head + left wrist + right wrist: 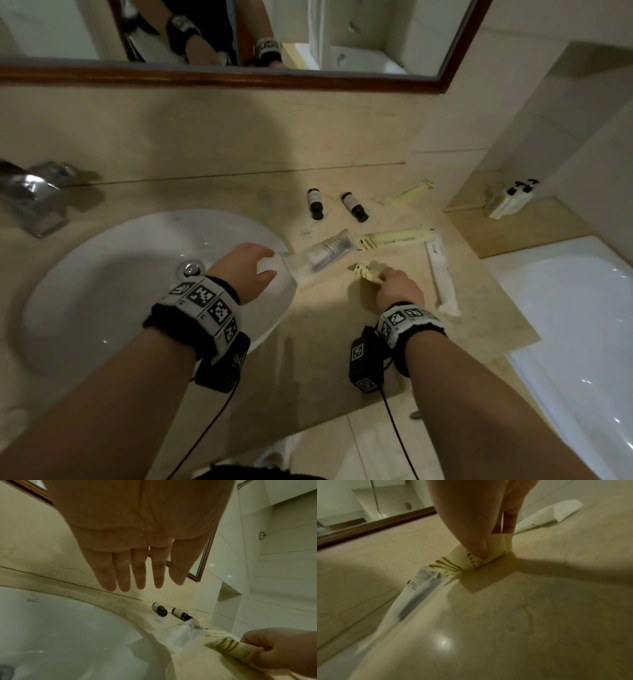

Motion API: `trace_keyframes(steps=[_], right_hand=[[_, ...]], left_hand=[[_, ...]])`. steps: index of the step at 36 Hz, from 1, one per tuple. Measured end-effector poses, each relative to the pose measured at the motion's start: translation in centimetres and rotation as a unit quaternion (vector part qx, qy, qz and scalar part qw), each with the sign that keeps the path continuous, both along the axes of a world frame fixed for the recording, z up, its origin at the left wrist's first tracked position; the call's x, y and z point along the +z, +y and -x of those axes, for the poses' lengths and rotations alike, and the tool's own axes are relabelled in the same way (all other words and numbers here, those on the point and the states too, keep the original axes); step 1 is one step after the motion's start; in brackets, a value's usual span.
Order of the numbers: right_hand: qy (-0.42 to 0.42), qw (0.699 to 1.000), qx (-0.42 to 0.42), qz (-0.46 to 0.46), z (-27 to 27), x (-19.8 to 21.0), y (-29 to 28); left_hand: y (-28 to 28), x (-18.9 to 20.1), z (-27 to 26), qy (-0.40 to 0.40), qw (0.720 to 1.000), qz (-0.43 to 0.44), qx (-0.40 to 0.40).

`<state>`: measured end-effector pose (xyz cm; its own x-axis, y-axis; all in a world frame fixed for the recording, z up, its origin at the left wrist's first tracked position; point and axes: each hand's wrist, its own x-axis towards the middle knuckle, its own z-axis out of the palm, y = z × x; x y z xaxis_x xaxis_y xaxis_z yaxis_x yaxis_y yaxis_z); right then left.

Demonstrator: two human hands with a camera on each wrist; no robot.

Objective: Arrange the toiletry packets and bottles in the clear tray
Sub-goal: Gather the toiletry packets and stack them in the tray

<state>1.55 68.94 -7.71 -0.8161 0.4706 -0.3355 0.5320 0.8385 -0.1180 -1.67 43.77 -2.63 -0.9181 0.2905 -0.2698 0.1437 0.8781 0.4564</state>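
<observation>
My right hand (pixel 387 278) pinches one end of a crumpled yellow packet (pixel 363 270) and holds it against the beige counter (pixel 325 325). The right wrist view shows the thumb (pixel 477 551) on the yellow packet (pixel 453 563). My left hand (pixel 270 263) hovers open over the sink's right rim, fingers (pixel 139 574) straight. Its fingertips are close to a clear plastic packet (pixel 322 255) with dark printed contents. Two dark bottles (pixel 315 204) (pixel 355 206) lie on their sides further back. More yellow packets (pixel 397 238) (pixel 407 193) and a long white packet (pixel 442 274) lie to the right.
A white sink basin (pixel 102 274) with a chrome tap (pixel 30 195) fills the left. A bathtub (pixel 582 308) borders the counter on the right, with a white dispenser (pixel 510 200) on the ledge behind it. A framed mirror (pixel 219 77) hangs above.
</observation>
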Motion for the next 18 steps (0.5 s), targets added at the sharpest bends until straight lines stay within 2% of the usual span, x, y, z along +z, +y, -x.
trace_keyframes(steps=[4,12,18], right_hand=[[-0.011,0.999,-0.015,0.045,0.6,1.2,0.4],[0.064,0.997,0.037,0.026,1.0,4.7,-1.6],[0.132,0.973,0.106,0.157,1.6,8.8,-5.1]], left_hand=[[0.3,0.3,0.3,0.008,1.0,-0.006,-0.005],[0.4,1.0,0.1,0.012,1.0,-0.027,-0.005],[0.0,2.1,-0.2,0.011,0.998,-0.054,0.014]])
